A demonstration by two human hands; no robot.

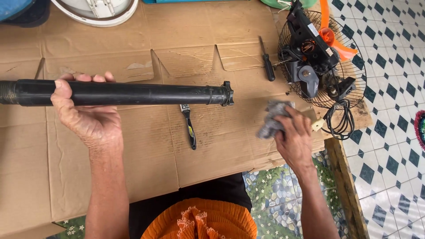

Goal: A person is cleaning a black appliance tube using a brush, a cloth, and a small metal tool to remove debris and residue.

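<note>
The left hand [86, 110] is wrapped around a long black plastic tube [133, 94], fingers curled over its top and thumb underneath, holding it level above a flattened brown cardboard sheet [212, 146]. The tube runs from the frame's 9 o'clock edge toward the centre and ends in a ribbed black collar [226, 93]. At 11 o'clock from the hand, a round white plastic housing [95, 11] sits at the top edge of the cardboard. Just below the collar, at its 7 o'clock, a small brush with a black handle [189, 126] lies on the cardboard. At 1 o'clock from the collar lies a black-handled screwdriver [267, 59]. The right hand [293, 135] is closed around a crumpled grey cloth [271, 119], well apart from the tube. At the hand's 1 o'clock rests a black fan motor [305, 55] on a round wire grille [354, 84], with orange plastic blades [334, 37] and a coiled black cord [338, 121].
</note>
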